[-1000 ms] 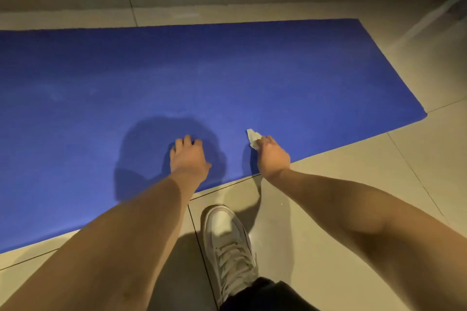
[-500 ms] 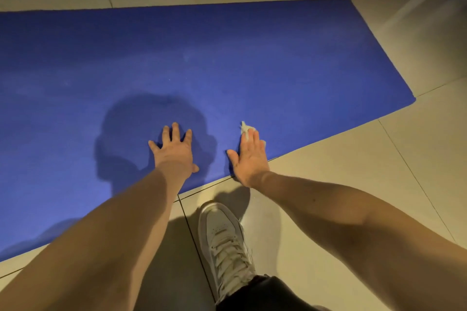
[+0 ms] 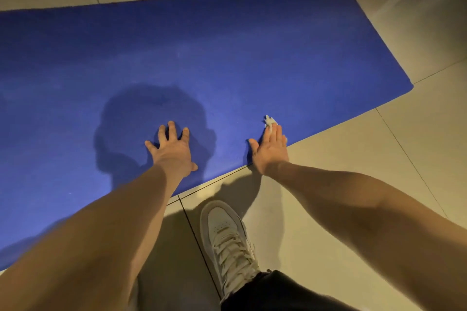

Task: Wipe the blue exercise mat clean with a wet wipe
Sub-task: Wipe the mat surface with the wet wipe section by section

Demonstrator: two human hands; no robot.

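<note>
On the tiled floor [image 3: 353, 139] lies the blue exercise mat [image 3: 227, 58]. The left hand [image 3: 174, 151] braces it, fingers spread; the right hand [image 3: 271, 151], fingers straight, presses the wet wipe [image 3: 269, 122] at its near edge. Mid-wipe, I judge; next, sweep toward the far edge.

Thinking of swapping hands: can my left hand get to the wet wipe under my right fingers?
Probably yes: only bare blue exercise mat separates the left hand from the wet wipe under the right hand.

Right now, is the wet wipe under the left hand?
No, the wet wipe sticks out from under the straight fingers of the right hand, while the left hand presses flat on the bare blue mat.
</note>
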